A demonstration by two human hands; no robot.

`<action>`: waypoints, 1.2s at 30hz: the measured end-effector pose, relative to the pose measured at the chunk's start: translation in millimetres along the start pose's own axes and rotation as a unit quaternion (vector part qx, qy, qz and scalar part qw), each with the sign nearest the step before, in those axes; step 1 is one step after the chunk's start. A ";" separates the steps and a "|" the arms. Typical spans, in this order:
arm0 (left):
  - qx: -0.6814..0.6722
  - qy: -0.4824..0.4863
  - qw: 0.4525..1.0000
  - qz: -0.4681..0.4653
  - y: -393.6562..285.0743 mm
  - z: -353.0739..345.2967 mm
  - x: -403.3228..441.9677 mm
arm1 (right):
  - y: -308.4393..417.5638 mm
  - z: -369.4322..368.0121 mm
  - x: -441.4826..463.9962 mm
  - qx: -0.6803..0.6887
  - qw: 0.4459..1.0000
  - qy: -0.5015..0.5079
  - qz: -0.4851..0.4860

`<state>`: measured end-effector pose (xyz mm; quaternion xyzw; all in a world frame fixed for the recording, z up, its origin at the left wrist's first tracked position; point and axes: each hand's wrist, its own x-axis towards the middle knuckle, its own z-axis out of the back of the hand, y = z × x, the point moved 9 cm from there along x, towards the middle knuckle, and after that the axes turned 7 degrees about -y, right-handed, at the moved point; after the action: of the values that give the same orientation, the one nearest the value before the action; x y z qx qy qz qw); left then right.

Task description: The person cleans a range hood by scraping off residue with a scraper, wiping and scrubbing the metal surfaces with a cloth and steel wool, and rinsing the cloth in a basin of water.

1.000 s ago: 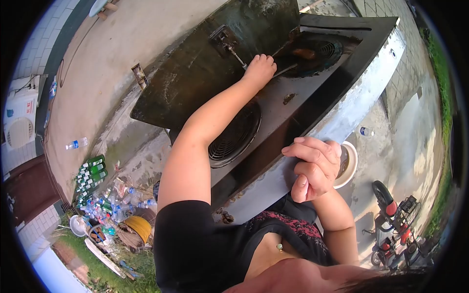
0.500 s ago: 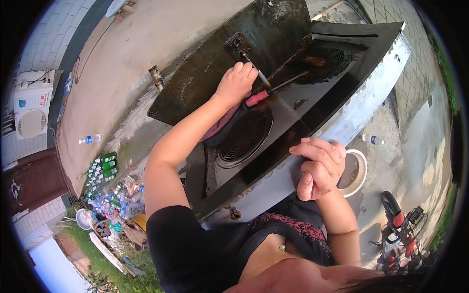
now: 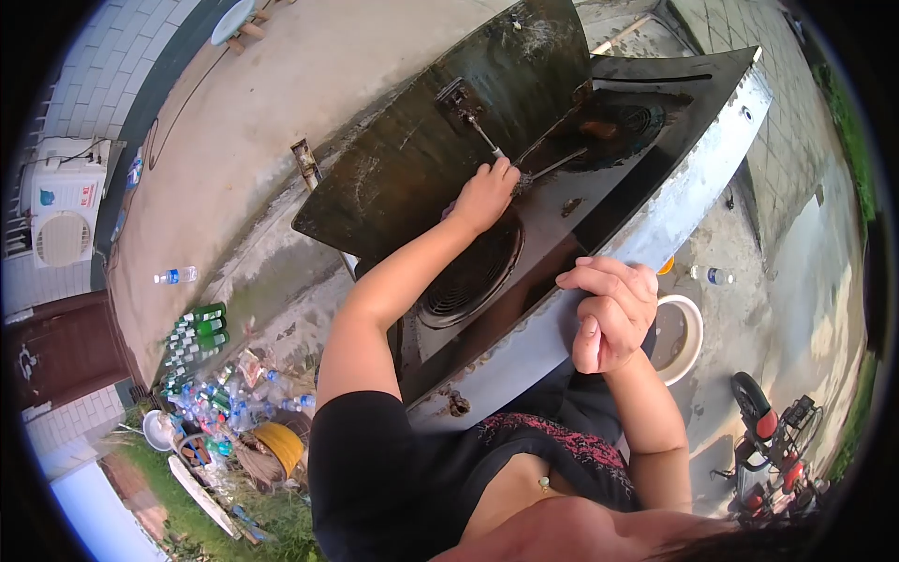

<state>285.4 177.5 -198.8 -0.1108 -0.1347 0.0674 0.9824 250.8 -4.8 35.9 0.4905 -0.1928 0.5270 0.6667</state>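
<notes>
A grimy, dark range hood (image 3: 585, 225) lies tilted in front of me, with its greasy back panel (image 3: 375, 178) raised. My left hand (image 3: 487, 195) is over its inner face, fingers closed round what looks like a grey steel wool scrubber (image 3: 523, 184), mostly hidden. Just past these fingers shows a screwdriver's shaft (image 3: 562, 161); its handle is covered by the hand. A grey rod (image 3: 485, 136) runs from a bracket on the panel down to my fingertips. My right hand (image 3: 613, 314) is curled over the hood's near metal edge.
A round fan grille (image 3: 473, 272) is set in the hood. Beyond the right hand stand a white bucket (image 3: 691, 339) and a plastic bottle (image 3: 719, 275). Green bottles (image 3: 208, 328), plastic litter and a yellow container (image 3: 281, 445) lie at left. A red-and-black bike (image 3: 763, 421) is at lower right.
My left hand has shifted right and down along the hood, now covering the red screwdriver handle that showed before. The hood appears slightly shifted in view; my right hand stays on its edge.
</notes>
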 end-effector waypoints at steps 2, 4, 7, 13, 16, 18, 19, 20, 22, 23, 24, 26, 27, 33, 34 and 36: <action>0.042 -0.111 0.993 -0.026 3.3 57.4 3.4 | -1.8 -0.7 -0.8 0.003 1.000 -0.005 0.000; 0.148 -0.173 0.972 -0.064 9.6 100.2 11.2 | -1.5 0.0 -0.6 0.009 1.000 -0.011 -0.001; 0.276 -0.176 0.942 -0.075 40.9 127.6 9.3 | -0.2 -1.6 1.8 0.006 1.000 -0.013 0.002; 0.283 0.005 0.959 -0.012 84.5 126.2 -121.4 | -1.3 1.4 0.5 0.006 1.000 -0.022 0.001; 0.232 0.003 0.972 0.025 85.7 144.4 -126.0 | -1.0 0.0 -0.3 0.015 1.000 -0.019 0.001; 0.209 -0.070 0.975 0.025 77.0 168.8 -91.6 | -0.1 0.7 0.3 0.013 1.000 -0.023 0.007; 0.209 -0.106 0.972 0.012 74.2 176.4 -71.1 | 0.1 1.0 0.0 0.010 1.000 -0.020 0.008; 0.208 -0.142 0.968 -0.002 71.6 183.2 -59.4 | 0.9 0.8 0.3 0.008 1.000 -0.024 0.011; 0.286 -0.090 0.954 -0.014 79.2 162.4 -67.5 | 2.0 2.1 0.2 0.004 0.999 -0.031 0.016; 0.325 -0.064 0.943 -0.020 84.1 148.3 -73.5 | 2.5 3.9 0.4 0.006 0.999 -0.027 0.017; 0.320 -0.032 0.946 -0.049 79.2 135.5 -83.9 | 1.8 4.7 1.9 0.007 0.999 -0.031 0.019; 0.227 -0.034 0.973 -0.031 70.1 126.3 -100.7 | 1.7 3.5 -0.2 0.009 0.999 -0.032 0.011; 0.146 -0.037 0.988 0.022 63.1 131.4 -104.3 | 1.6 2.9 -0.9 0.009 0.999 -0.032 0.011; -0.399 -0.053 0.800 0.445 106.0 66.2 -134.1 | 1.2 -0.9 -0.4 0.005 1.000 -0.017 0.010; -0.559 -0.068 0.672 0.481 103.6 44.6 -137.6 | 1.0 -0.8 -0.9 0.003 1.000 -0.013 0.004; -0.727 -0.044 0.478 0.491 91.4 24.6 -134.4 | 1.3 -1.6 -0.9 0.002 1.000 -0.011 0.002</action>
<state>140.8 248.9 -230.8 -0.8302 -0.1023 0.4215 0.3501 249.0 -4.0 35.1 0.4973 -0.2006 0.5231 0.6625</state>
